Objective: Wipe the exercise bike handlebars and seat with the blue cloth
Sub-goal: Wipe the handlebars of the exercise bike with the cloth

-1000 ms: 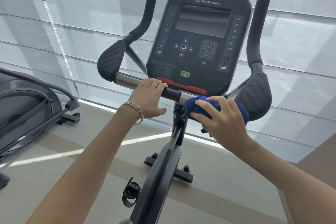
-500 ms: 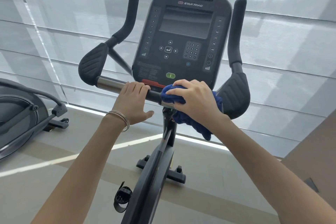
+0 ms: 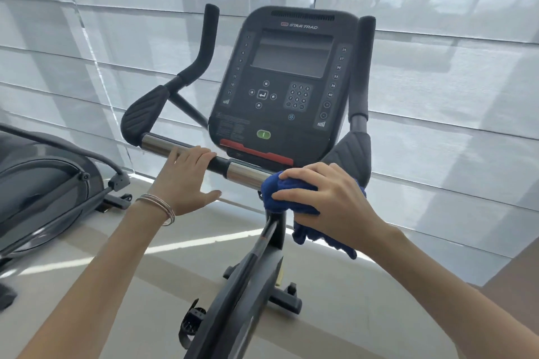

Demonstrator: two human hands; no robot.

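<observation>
Blue cloth (image 3: 287, 194) bunched on handlebar (image 3: 242, 173), right hand (image 3: 326, 198) gripping.

The right hand (image 3: 326, 198), gripping the blue cloth (image 3: 287, 195), has slid back toward the right of the frame along the handlebar (image 3: 242, 173), after crowding the left hand (image 3: 186, 181) half a second ago (a second ago it sat a little further right, by the elbow pad (image 3: 350, 154)). A shiny stretch of bar shows between the hands again. More cloth hangs loose below the wrist.
</observation>
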